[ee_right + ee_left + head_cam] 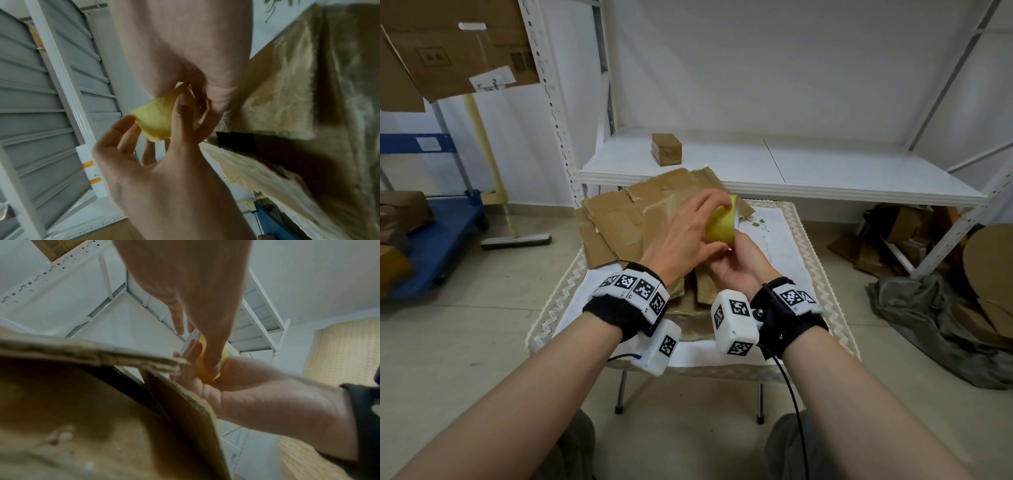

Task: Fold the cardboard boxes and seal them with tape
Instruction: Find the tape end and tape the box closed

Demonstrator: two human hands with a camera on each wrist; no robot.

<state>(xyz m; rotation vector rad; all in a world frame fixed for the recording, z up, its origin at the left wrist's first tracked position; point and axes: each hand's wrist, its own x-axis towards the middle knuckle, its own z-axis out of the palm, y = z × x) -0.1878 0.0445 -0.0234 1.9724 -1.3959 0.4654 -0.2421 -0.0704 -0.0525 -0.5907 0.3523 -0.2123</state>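
Note:
A yellow tape roll (720, 224) is held above the small table (787, 236) between both hands. My left hand (714, 219) reaches over it from the left, fingers on its top edge and thumb at its lower side. My right hand (734, 255) grips the roll from below. In the left wrist view the tape roll (205, 358) sits between my left hand's fingers (213, 345) and the other palm. Seen from the right wrist, the roll (156, 120) is pinched by fingers (180, 116) of the left hand. Flattened cardboard boxes (619, 219) lie stacked on the table. A small taped box (667, 151) stands on the shelf.
A white metal shelf (825, 171) runs behind the table. A blue cart (441, 240) and a floor squeegee (517, 240) stand at the left. Cardboard scraps (907, 240) and a grey cloth (928, 308) lie on the floor at the right.

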